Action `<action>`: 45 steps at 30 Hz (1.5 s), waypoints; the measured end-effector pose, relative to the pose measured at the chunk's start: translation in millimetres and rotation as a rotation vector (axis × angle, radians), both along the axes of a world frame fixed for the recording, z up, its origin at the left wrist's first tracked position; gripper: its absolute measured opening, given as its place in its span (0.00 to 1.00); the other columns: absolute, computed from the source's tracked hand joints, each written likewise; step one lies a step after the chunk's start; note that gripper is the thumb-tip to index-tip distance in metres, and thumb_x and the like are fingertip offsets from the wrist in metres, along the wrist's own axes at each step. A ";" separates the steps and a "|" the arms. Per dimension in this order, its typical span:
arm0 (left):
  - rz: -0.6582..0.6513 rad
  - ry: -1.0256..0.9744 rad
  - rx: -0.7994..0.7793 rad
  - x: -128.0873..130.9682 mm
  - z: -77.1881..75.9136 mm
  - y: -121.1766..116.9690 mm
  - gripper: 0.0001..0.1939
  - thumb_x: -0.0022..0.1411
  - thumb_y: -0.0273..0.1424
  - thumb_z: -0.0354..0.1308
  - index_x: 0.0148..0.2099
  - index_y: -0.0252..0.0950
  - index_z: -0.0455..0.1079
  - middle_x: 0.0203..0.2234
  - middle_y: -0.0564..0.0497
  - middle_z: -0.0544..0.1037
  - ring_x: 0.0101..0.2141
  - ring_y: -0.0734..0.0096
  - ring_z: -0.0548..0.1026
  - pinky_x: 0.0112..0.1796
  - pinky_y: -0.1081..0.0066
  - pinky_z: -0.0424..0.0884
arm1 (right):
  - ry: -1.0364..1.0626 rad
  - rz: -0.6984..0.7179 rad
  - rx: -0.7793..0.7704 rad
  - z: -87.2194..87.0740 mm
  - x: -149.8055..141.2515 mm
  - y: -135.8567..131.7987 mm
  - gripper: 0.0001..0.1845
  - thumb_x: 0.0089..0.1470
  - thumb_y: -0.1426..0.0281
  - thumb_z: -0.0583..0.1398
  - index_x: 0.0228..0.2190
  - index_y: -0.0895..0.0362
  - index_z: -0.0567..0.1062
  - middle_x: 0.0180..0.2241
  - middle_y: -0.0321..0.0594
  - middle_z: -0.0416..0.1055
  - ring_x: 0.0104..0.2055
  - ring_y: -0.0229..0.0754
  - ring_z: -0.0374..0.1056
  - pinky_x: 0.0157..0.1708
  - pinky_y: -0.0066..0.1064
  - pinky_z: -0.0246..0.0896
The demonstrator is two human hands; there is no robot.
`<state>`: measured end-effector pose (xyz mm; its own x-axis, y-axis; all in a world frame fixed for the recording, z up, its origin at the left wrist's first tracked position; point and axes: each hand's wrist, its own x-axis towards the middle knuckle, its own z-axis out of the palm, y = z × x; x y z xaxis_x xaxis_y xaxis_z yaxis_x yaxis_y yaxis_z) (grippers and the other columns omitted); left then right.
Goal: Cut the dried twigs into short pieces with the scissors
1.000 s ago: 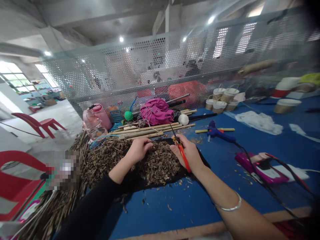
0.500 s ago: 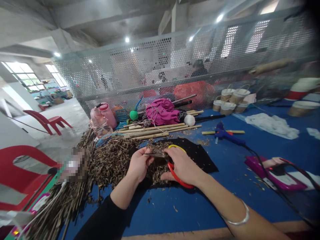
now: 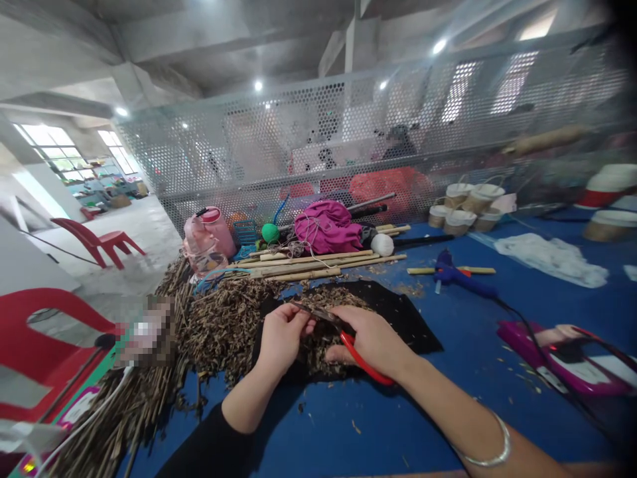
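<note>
My right hand (image 3: 375, 335) is wrapped round a pair of red-handled scissors (image 3: 367, 362), their blades pointing left toward my left fingertips. My left hand (image 3: 279, 337) is closed in a pinch beside the blade tips; what sits between its fingers is too small to make out. Beneath both hands, brown dried plant bits (image 3: 318, 352) lie on a black cloth (image 3: 403, 318). A larger heap of curled dried plant pieces (image 3: 219, 325) spreads just left of my left hand.
Long dry stalks (image 3: 124, 411) lie along the table's left side. Bamboo sticks (image 3: 298, 265), a magenta cloth bundle (image 3: 328, 229) and a pink jug (image 3: 212, 236) line the back. Rightward are a blue glue gun (image 3: 458, 275), a corded magenta device (image 3: 562, 358) and several small pots (image 3: 460, 222).
The scissors have closed up: their blades are nearer together and the yellow inside of one handle no longer shows. Both hands stay close together; the view has shifted slightly.
</note>
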<state>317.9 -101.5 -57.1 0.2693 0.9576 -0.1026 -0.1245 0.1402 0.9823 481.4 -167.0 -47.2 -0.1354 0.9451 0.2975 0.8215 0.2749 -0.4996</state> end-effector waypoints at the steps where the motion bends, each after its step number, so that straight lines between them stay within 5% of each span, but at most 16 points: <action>1: -0.009 0.030 0.024 -1.4 -0.2 0.5 0.13 0.43 0.36 0.64 0.26 0.31 0.68 0.18 0.54 0.73 0.20 0.80 0.69 0.25 0.78 0.67 | 0.001 0.004 -0.020 0.1 0.6 -0.4 0.27 0.40 0.48 0.62 0.35 0.56 0.72 0.31 0.42 0.71 0.32 0.44 0.66 0.32 0.31 0.60; 7: -0.065 0.142 0.112 -5.5 -6.5 4.3 0.13 0.49 0.37 0.59 0.22 0.33 0.64 0.16 0.54 0.71 0.18 0.81 0.66 0.23 0.79 0.63 | 0.006 0.024 -0.078 -5.8 7.8 0.6 0.20 0.45 0.49 0.59 0.29 0.53 0.71 0.20 0.35 0.68 0.21 0.38 0.63 0.22 0.26 0.55; 15: -0.086 0.259 0.143 -5.1 -18.7 9.9 0.15 0.50 0.42 0.57 0.26 0.32 0.68 0.19 0.53 0.71 0.21 0.77 0.68 0.23 0.77 0.66 | -0.069 -0.029 -0.098 -6.8 10.8 1.3 0.20 0.49 0.51 0.56 0.23 0.53 0.72 0.16 0.36 0.67 0.18 0.37 0.61 0.21 0.26 0.51; 18: -0.050 0.446 0.261 -8.8 -18.9 12.9 0.15 0.55 0.40 0.52 0.28 0.33 0.70 0.19 0.52 0.71 0.21 0.74 0.68 0.23 0.75 0.66 | 0.000 -0.032 -0.162 -3.4 14.0 -1.2 0.21 0.48 0.49 0.56 0.31 0.53 0.73 0.18 0.35 0.68 0.19 0.37 0.62 0.20 0.25 0.52; 22: -0.009 0.660 0.534 -14.3 -14.2 17.7 0.10 0.55 0.34 0.54 0.35 0.34 0.73 0.30 0.48 0.76 0.32 0.68 0.72 0.36 0.70 0.67 | 0.007 0.003 -0.238 3.0 24.7 -4.8 0.25 0.43 0.48 0.59 0.37 0.53 0.72 0.21 0.35 0.71 0.20 0.38 0.64 0.19 0.26 0.53; 32: 0.078 0.687 0.534 -23.8 -12.2 31.0 0.12 0.56 0.28 0.51 0.42 0.32 0.69 0.32 0.48 0.76 0.28 0.72 0.72 0.35 0.71 0.68 | -0.252 0.046 -0.313 79.4 67.9 6.5 0.32 0.29 0.45 0.65 0.33 0.54 0.76 0.23 0.39 0.72 0.19 0.40 0.65 0.16 0.27 0.52; 35: -0.027 0.756 0.613 -10.5 0.0 36.1 0.11 0.55 0.29 0.53 0.40 0.33 0.71 0.33 0.47 0.77 0.30 0.70 0.73 0.37 0.71 0.68 | -0.104 0.026 -0.283 74.8 88.4 12.4 0.30 0.36 0.48 0.63 0.37 0.55 0.75 0.30 0.40 0.74 0.26 0.42 0.69 0.23 0.29 0.60; 40: -0.406 0.947 0.834 43.9 22.3 58.2 0.12 0.55 0.27 0.52 0.38 0.36 0.76 0.35 0.48 0.79 0.36 0.66 0.75 0.41 0.70 0.67 | 0.270 -0.141 -0.115 22.4 98.7 20.8 0.27 0.47 0.53 0.57 0.42 0.60 0.70 0.27 0.38 0.73 0.28 0.41 0.68 0.29 0.32 0.64; 45: -0.812 1.001 0.992 92.3 13.6 85.1 0.19 0.50 0.21 0.55 0.46 0.36 0.74 0.39 0.47 0.78 0.40 0.65 0.74 0.42 0.73 0.66 | 0.210 -0.251 0.007 -3.4 97.3 23.3 0.21 0.45 0.57 0.61 0.38 0.58 0.73 0.32 0.40 0.74 0.32 0.42 0.69 0.33 0.31 0.64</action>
<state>410.2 -16.4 -43.5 0.9176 0.3976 -0.0012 0.3714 -0.8559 0.3599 578.6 -143.7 -50.6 0.1667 0.9391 0.3004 0.7432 0.0805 -0.6643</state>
